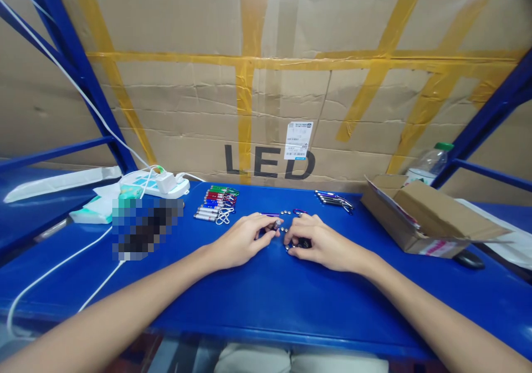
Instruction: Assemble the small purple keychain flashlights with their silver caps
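Observation:
My left hand (241,240) is closed around a small keychain flashlight (277,225), its silver end showing at the fingertips and the rest hidden by my fingers. Across from it, my right hand (322,243) has bent fingers, thumb and index meeting at a small silver button cell (286,247) low over the table. Several more button cells (284,229) lie between the hands, with others just beyond. A purple flashlight (270,214) lies behind my left hand, partly covered. Past my right fingers rests a purple clip (299,211). Something dark under my right palm is mostly hidden.
On the blue table (249,306), a row of coloured keychain flashlights (211,204) lies left and dark ones (332,200) right. An open cardboard box (432,218) stands right, by a black mouse (469,259). A power strip (178,187), cables and tissue pack (93,209) occupy the left.

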Available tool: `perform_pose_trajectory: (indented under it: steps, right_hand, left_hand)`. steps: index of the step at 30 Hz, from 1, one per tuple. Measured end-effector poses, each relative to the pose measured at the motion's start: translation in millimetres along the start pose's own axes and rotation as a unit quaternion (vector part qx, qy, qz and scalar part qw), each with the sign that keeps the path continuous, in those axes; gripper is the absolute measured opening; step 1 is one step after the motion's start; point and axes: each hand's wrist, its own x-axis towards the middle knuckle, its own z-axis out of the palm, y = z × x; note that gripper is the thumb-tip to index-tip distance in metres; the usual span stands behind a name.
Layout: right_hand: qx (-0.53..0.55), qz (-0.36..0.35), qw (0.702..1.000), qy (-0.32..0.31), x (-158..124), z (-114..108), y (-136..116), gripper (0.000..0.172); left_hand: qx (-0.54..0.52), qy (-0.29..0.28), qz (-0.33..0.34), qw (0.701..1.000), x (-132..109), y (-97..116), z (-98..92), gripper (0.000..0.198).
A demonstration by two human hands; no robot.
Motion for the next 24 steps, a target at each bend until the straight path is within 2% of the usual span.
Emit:
perform_pose_trajectory:
  steps: [14, 20, 24]
  right_hand:
    - [-0.035, 0.016, 0.999, -0.001, -3.1, -7.4, -1.2, 0.008]
    - [-0.053, 0.015, 0.998, 0.018, -5.8, -9.0, -4.4, 0.013]
    - [-0.05, 0.013, 0.999, 0.008, -6.5, -7.4, -2.2, 0.015]
  left_hand:
    - [-0.022, -0.019, -0.029, 0.999, 0.7, -2.9, 2.7, 0.023]
    - [-0.026, -0.013, -0.015, 0.999, 0.0, -1.7, 1.0, 0.025]
    - [-0.035, -0.011, 0.003, 0.999, 0.4, 0.1, 0.7, 0.024]
